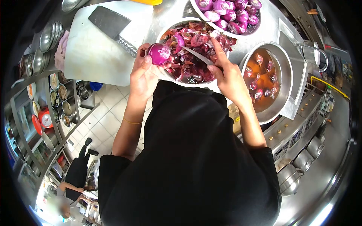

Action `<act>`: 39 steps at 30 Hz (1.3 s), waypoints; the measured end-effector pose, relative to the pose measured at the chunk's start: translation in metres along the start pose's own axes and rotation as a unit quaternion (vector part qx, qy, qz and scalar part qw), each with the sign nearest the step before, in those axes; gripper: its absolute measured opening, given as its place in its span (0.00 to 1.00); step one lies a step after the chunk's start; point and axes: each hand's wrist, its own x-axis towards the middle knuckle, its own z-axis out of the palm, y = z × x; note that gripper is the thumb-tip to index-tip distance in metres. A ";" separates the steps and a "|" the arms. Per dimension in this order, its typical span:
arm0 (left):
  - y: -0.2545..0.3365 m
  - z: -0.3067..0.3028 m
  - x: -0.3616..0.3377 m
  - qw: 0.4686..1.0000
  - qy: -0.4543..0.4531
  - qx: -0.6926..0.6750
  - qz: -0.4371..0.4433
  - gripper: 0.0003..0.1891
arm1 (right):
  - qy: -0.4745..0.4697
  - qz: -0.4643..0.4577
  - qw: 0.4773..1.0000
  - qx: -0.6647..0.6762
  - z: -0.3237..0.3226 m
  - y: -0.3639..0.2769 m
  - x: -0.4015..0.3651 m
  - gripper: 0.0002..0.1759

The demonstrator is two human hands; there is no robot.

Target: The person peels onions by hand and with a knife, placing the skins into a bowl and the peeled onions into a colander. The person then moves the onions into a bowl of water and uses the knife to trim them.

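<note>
A shiny purple onion [160,54] is held in my left hand [143,71], over the left edge of a colander [177,81] full of dark red onion skins [196,39]. My right hand [227,71] grips a small knife [200,56], its blade pointing left toward the onion across the skins. The index finger of that hand is stretched out along the far side. A piece of purple onion [177,43] lies near the knife tip. The knife handle is mostly hidden in my palm.
Peeled purple onions [230,13] fill another colander behind. A steel pot [287,71] at right holds brownish water with onions. At left, a cleaver [109,22] lies on a white cutting board [90,60]. Another person [77,173] stands at lower left.
</note>
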 end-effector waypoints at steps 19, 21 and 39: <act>-0.044 0.118 0.256 0.655 0.003 0.707 0.265 0.26 | 0.223 0.123 0.951 0.176 -0.088 0.064 -0.106 0.20; -0.065 0.104 0.288 0.638 0.001 0.723 0.266 0.27 | 0.254 0.123 0.942 0.178 -0.100 0.089 -0.138 0.20; -0.325 0.201 0.074 0.190 -0.255 0.948 -0.013 0.22 | 0.185 0.038 0.975 -0.118 -0.195 0.261 -0.172 0.21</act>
